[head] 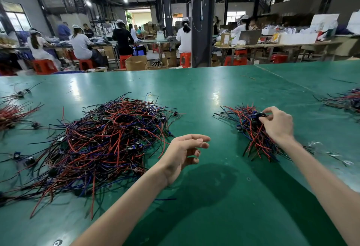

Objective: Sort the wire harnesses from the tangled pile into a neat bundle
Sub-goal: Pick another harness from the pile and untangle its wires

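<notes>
1. The tangled pile (101, 144) of red, blue, purple and black wire harnesses sprawls on the green table (214, 197), to my left.
2. The smaller bundle (251, 138) lies to my right.
3. My right hand (278, 125) pinches a black connector (258, 116) atop the bundle.
4. My left hand (183, 154) hovers between them, fingers relaxed, holding nothing.
5. I cannot tell what is in the open cardboard box (136, 62) beyond the table.

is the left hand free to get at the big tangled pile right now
Probably yes: the left hand is open, holds nothing and is just right of the tangled pile, with only bare table between them.
</notes>
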The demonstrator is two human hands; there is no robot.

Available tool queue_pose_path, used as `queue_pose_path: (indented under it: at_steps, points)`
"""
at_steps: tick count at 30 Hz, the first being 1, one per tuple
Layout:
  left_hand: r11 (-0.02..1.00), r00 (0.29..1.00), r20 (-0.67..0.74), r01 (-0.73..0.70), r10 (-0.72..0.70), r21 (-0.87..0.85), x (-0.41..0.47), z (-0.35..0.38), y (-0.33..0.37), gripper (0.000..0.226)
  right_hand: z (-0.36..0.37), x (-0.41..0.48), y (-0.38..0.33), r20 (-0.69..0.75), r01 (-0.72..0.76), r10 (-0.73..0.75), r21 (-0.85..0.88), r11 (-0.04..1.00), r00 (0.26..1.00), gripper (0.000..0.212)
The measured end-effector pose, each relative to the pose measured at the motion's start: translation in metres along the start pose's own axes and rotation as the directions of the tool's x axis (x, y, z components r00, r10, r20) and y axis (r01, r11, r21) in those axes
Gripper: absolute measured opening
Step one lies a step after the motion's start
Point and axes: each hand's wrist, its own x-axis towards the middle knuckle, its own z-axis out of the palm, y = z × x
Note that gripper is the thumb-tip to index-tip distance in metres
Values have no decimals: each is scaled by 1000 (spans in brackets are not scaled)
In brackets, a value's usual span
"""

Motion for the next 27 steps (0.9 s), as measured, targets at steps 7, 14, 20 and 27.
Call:
queue_pose_path:
  at_steps: [7, 14, 20, 27]
  points:
    - [844, 971, -107, -130, 215, 521, 2, -13, 17, 20, -1, -9, -2, -3, 11, -12, -196, 981, 1000, 37]
    - [580, 613, -440, -35, 656, 814, -6, -86, 65, 20, 5, -40, -41, -100, 211, -241, -244, 946, 965, 28]
    - [206, 555, -733, 724, 394, 659, -16, -138, 67, 32, 21, -73, -67, 22, 408, -417, -254, 877, 909, 26]
    - [327, 514, -633, 565, 579, 757, -16, -146, 62, 21, 34, -88, -67, 205, 486, -449, -196, 852, 870, 24]
